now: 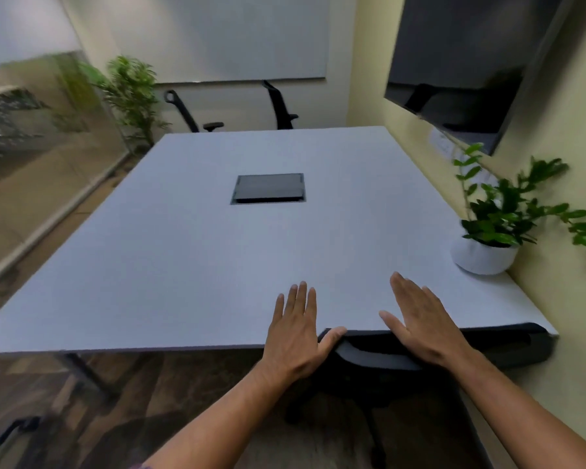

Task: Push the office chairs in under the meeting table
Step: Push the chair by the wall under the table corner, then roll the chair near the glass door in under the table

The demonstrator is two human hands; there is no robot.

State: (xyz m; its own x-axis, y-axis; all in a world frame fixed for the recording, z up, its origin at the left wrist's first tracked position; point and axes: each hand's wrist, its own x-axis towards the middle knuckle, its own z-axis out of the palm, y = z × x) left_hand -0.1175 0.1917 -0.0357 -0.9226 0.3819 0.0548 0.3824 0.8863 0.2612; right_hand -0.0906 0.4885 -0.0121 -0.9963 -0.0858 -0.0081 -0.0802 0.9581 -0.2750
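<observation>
A white meeting table (183, 248) fills the middle of the head view. A black office chair (366, 355) stands at its near edge on the right, with the top of its back against the tabletop edge and its base (369, 418) on the floor below. My left hand (295, 330) lies flat and open over the table edge, its thumb touching the top of the chair back. My right hand (423, 323) is spread open just to the right, over the same chair back. Two more black chairs (183, 110) (281, 106) stand at the far end, their backs above the tabletop.
A potted plant in a white pot (484, 255) sits at the table's right edge by the yellow wall. A black cable box (268, 188) is set in the tabletop. A dark screen (471, 62) hangs on the right; a glass wall (31, 164) and a tall plant (132, 93) are on the left. Another black chair part (11, 431) shows at bottom left.
</observation>
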